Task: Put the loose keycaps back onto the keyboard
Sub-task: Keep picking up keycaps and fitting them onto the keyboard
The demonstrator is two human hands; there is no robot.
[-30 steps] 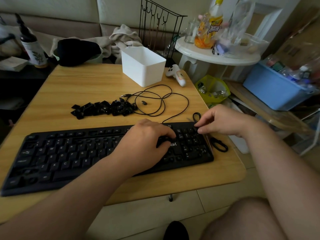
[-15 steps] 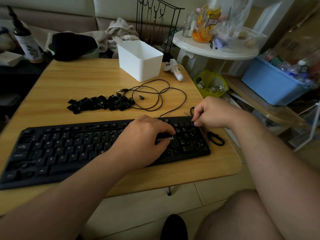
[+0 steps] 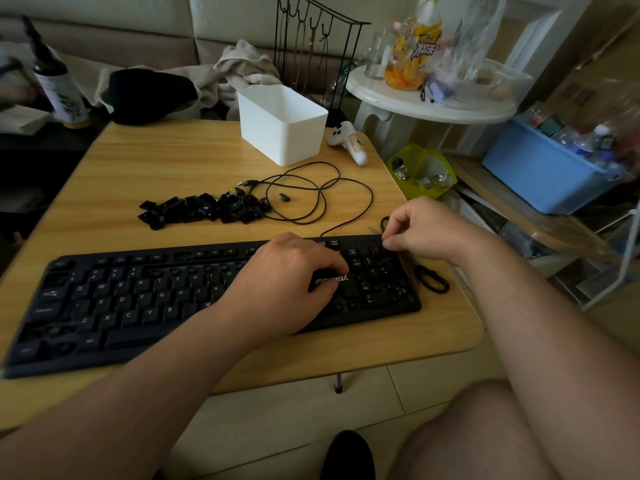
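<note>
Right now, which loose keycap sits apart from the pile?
The small single keycap lying alone inside the cable loops, right of the keycap pile; all the others are heaped together.
</note>
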